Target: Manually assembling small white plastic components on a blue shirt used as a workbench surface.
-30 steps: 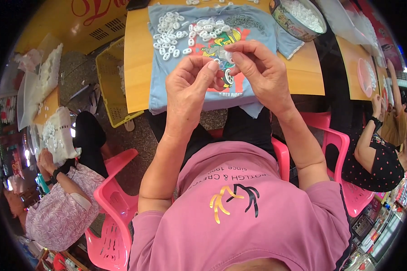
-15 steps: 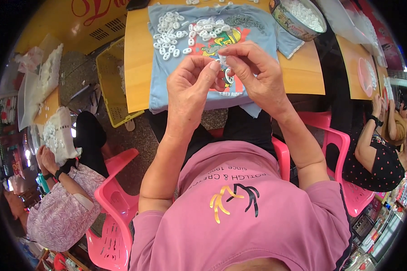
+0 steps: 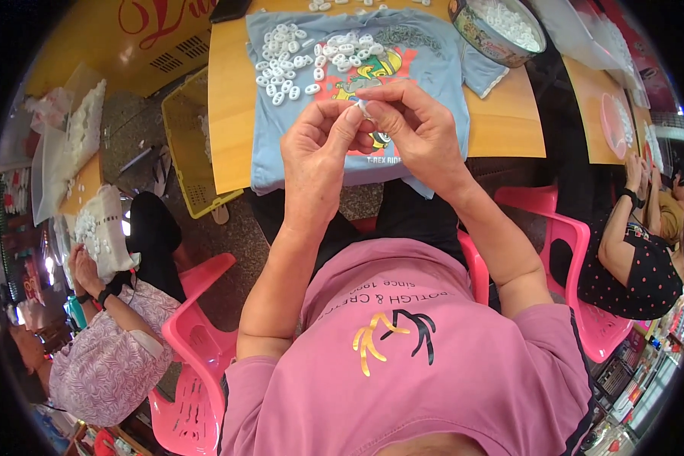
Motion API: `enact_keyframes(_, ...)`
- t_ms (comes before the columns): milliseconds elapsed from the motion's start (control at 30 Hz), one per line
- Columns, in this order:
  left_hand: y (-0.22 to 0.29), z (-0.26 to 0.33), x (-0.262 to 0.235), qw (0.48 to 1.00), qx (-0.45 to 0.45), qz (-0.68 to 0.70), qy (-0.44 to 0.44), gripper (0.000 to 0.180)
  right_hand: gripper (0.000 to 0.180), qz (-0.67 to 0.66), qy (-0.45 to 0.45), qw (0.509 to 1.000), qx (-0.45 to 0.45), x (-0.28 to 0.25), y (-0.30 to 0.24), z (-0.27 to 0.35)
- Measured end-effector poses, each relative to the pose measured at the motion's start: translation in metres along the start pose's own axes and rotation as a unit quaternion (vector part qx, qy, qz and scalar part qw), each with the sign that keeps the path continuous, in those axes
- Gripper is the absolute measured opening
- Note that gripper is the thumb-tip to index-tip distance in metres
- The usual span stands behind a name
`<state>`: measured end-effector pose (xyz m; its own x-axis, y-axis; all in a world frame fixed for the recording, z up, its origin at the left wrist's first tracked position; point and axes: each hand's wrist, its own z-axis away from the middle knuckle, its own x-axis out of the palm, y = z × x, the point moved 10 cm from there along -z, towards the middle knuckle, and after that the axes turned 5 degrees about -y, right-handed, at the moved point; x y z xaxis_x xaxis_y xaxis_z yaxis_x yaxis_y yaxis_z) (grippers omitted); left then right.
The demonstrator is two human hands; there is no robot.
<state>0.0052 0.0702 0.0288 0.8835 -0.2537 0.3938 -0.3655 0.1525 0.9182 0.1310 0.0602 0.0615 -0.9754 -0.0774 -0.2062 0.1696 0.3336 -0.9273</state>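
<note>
both hands [image 3: 372, 133] pinching small white piece [image 3: 362, 107]

your left hand [image 3: 319, 156] and right hand [image 3: 418, 129] are raised together in front of you, fingertips [image 3: 351, 118] pinched and meeting, forearms angled inward, elbows bent.

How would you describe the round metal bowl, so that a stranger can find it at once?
Start at the orange table covered by a light blue T-shirt. Follow the shirt to its far right corner, where the round metal bowl stands with small white pieces inside. It is the only container on this table; the other white pieces lie loose on the cloth.
</note>
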Motion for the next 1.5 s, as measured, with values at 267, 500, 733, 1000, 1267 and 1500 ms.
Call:
enact_keyframes(267,-0.004,0.002,-0.004,0.997,0.071,-0.030,-0.024,0.034,0.046,-0.262,-0.044,0.959,0.100,0.005,0.009,-0.002)
enact_keyframes(500,-0.004,0.013,0.021,0.981,0.108,-0.022,-0.162,0.059,0.075,-0.321,-0.094,0.932,0.141,0.021,-0.003,0.008)
enact_keyframes(733,0.001,0.021,0.026,0.970,0.134,0.033,-0.200,0.047,0.081,-0.349,-0.115,0.919,0.142,0.028,-0.007,0.013)
enact_keyframes(1000,0.007,0.023,0.016,0.966,0.205,0.047,-0.153,0.032,0.075,-0.344,-0.088,0.923,0.148,0.040,0.002,0.019)
enact_keyframes(1267,0.001,0.020,0.001,0.978,0.180,0.043,-0.097,0.029,0.060,-0.374,-0.063,0.915,0.141,0.050,0.009,0.015)
enact_keyframes(1500,-0.012,0.016,-0.021,0.989,0.100,0.089,-0.069,0.029,0.061,-0.334,-0.081,0.924,0.166,0.065,0.019,0.008)
